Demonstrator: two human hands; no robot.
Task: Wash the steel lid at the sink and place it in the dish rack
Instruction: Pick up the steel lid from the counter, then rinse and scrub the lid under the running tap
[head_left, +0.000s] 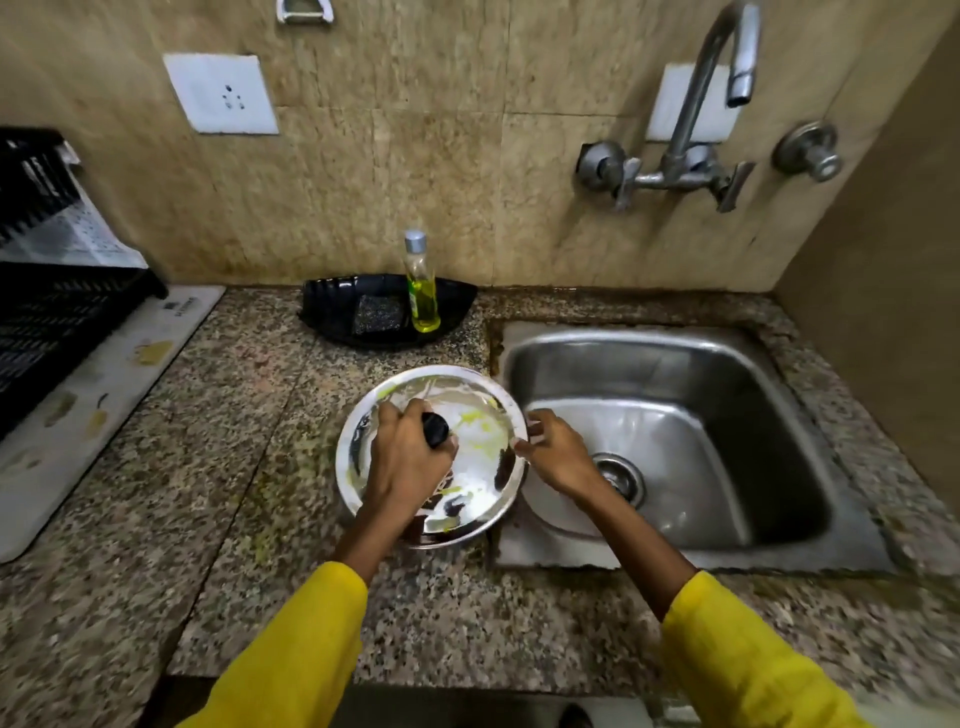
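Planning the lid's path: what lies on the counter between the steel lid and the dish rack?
In the head view, only bare granite counter and the rack's white mat separate steel lid from dish rack.

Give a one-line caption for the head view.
Left hand grips the steel lid by its black knob, right hand at its rim, beside the sink.

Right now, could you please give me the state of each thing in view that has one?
Lid: soiled with yellow streaks, held at the sink's edge.
Left hand: gripping the lid's black knob.
Right hand: pinching the lid's rim.
Tap: not running.
Sink: no dishes inside.
Bottle: capped, upright, about half full.
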